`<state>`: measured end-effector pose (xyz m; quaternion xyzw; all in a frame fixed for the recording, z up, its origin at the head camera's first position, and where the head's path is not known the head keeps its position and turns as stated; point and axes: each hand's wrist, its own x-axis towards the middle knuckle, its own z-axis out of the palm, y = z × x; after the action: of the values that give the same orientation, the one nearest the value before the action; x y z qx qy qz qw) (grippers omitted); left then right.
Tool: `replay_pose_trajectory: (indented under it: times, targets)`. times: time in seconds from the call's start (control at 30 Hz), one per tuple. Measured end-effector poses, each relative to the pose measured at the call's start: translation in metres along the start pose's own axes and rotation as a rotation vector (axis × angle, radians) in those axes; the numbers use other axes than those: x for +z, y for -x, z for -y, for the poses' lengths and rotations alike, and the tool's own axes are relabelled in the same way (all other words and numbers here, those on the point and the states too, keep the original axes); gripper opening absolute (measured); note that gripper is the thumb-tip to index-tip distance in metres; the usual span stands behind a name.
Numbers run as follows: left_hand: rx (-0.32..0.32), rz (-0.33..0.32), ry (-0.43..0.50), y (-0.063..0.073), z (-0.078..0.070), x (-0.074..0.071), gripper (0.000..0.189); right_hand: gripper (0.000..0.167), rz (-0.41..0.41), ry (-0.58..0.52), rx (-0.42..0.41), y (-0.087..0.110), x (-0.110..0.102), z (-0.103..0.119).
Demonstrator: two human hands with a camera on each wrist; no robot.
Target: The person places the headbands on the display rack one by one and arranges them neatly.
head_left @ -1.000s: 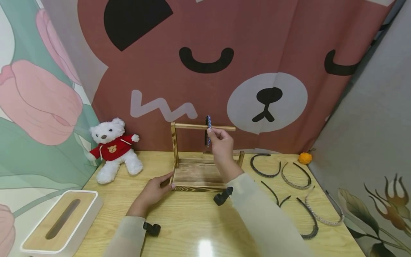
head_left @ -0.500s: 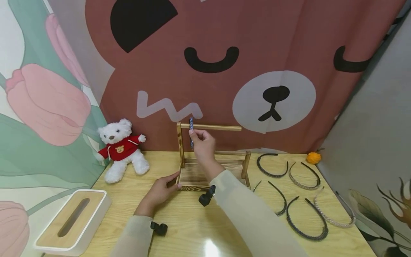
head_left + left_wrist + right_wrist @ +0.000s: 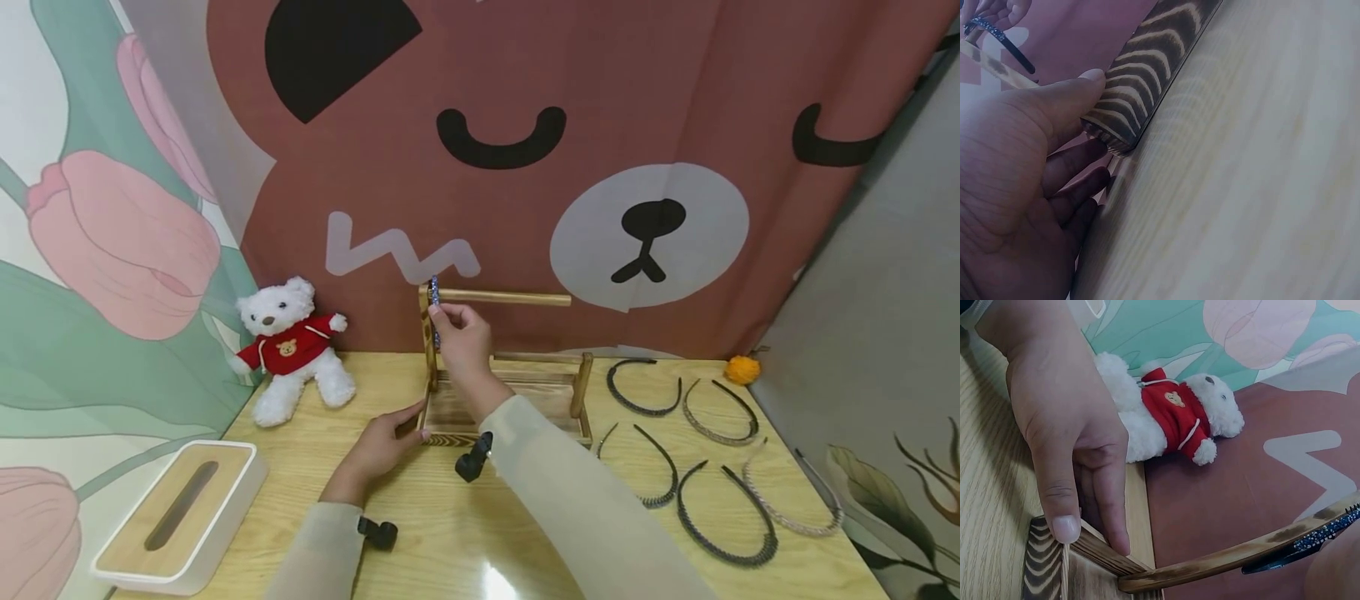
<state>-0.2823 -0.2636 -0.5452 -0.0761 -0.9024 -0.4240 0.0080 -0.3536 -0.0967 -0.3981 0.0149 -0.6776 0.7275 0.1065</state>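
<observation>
Well, teddy point(image 3: 291, 350) left of rack point(image 3: 547, 404) (headbands point(image 3: 769, 540) right).

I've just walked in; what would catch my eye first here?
Probably the huge cartoon bear face behind the table. Next come the white teddy bear in red at back left and the sparkly headband, pinched by the right hand at the left end of the wooden rack's top bar.

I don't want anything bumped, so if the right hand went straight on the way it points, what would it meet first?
Probably the rack's left upright, just past the headband that the right hand pinches; depth is hard to judge, though.
</observation>
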Motion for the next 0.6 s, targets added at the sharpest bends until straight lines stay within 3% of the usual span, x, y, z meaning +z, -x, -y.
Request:
replay_pose_trajectory:
  times: [0.2,0.37,0.47,0.6]
  targets:
    - [0.0,-0.005,-0.005,0.001,-0.002,0.002,0.061,0.019,0.033,-0.034,0.009,-0.001,-0.006,-0.003]
    - [0.0,0.009,-0.003,0.0,-0.003,0.003,0.062,0.022,0.09,-0.021,0.007,0.004,-0.028,-0.008]
    - [-0.008,0.015,0.004,0.001,-0.002,0.002,0.062,0.024,0.15,0.023,-0.017,0.015,-0.056,-0.013]
    - [-0.015,0.021,0.008,0.001,-0.001,0.0,0.063,0.026,0.284,0.14,-0.083,0.033,-0.115,-0.022]
